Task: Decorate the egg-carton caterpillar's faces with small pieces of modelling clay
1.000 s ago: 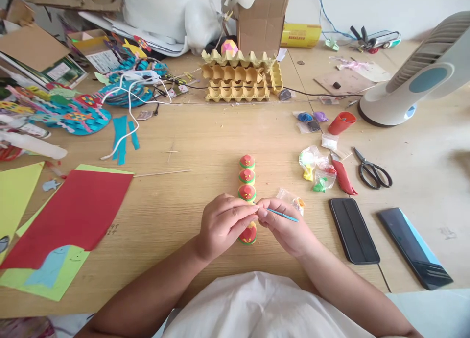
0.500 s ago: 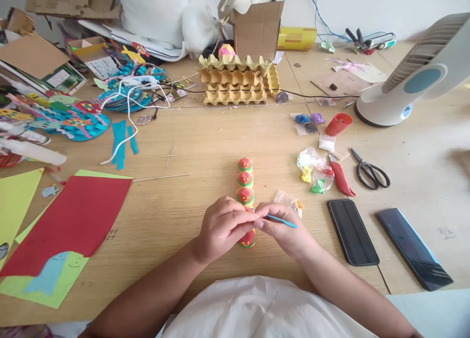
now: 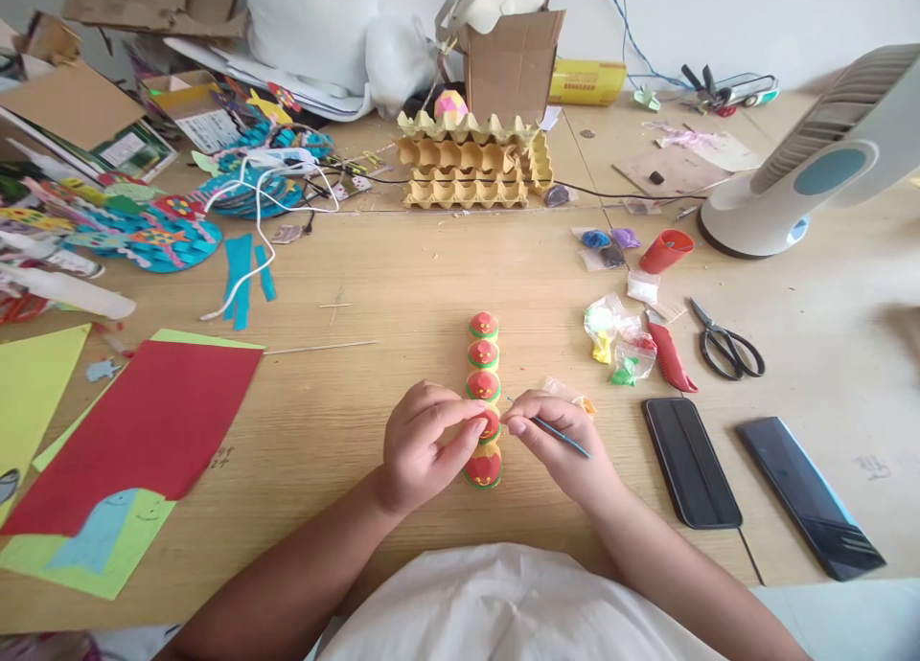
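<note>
A row of egg-carton cups (image 3: 483, 386) runs away from me on the desk, each cup topped with a red dome, green trim and a small yellow face. Over its nearer end, on the left, is my left hand (image 3: 424, 445), thumb and index fingertips brought close in a pinch beside a red dome. Whatever they hold, if anything, is too small to make out. To the right of the row, my right hand (image 3: 564, 441) grips a thin blue modelling tool (image 3: 567, 439) that slants through its fingers. The hands are apart, partly covering the nearer cups.
Bagged clay (image 3: 622, 340), a red utility knife (image 3: 670, 353), scissors (image 3: 725, 340) and two phones (image 3: 691, 465) lie to the right. Red paper (image 3: 150, 431) lies left. Egg-carton strips (image 3: 467, 168) stand behind, with a white fan (image 3: 797, 177) at back right.
My hands have moved apart, uncovering more of the nearer cups. The blue tool has shifted slightly right and tilts more steeply. The whole view has moved slightly.
</note>
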Motion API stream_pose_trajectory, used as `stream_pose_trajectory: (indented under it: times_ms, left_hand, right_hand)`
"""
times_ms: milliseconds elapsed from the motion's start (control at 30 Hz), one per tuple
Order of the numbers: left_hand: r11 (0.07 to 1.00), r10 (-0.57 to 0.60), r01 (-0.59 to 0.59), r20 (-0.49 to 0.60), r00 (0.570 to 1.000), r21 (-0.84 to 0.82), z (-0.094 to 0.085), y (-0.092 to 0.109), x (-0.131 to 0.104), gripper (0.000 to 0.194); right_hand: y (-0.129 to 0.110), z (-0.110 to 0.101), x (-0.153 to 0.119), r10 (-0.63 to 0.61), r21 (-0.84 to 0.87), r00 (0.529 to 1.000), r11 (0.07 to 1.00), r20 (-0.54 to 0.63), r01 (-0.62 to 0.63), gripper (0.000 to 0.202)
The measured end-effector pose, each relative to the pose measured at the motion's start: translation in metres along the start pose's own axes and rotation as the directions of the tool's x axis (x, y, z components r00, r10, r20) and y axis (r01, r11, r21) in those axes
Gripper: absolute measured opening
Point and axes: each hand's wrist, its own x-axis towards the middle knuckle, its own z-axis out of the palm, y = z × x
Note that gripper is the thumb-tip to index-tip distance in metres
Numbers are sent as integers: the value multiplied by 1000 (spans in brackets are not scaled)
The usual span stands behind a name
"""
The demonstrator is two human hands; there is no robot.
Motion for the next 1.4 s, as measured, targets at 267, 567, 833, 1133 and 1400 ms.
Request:
stream_pose_trajectory:
  times_ms: [267,567,833,1133,1400]
  left_hand:
    - [996,-85,83,-60,995,-31,0,-7,-5,28]
    - [997,-37,43,96,995,-68,5,-3,-1,25]
    - [993,6,9,121,993,-121,8,0,3,21]
    - [993,10,2,96,995,-114,7,2,4,16]
    - [998,38,-33,92,995,-60,7,-1,-1,26]
  right_hand:
    - [10,-5,2,-14,-25,992,1000,-124,11,39]
    - [6,0,4,39,32,999,999,-9,-39,21]
    - [3,-1,3,-101,-124,988,986,114,115,31]
    - [2,-3,3,-105,-177,986,976,130,127,36]
    - [1,1,4,-5,-8,997,1000,76,5,20]
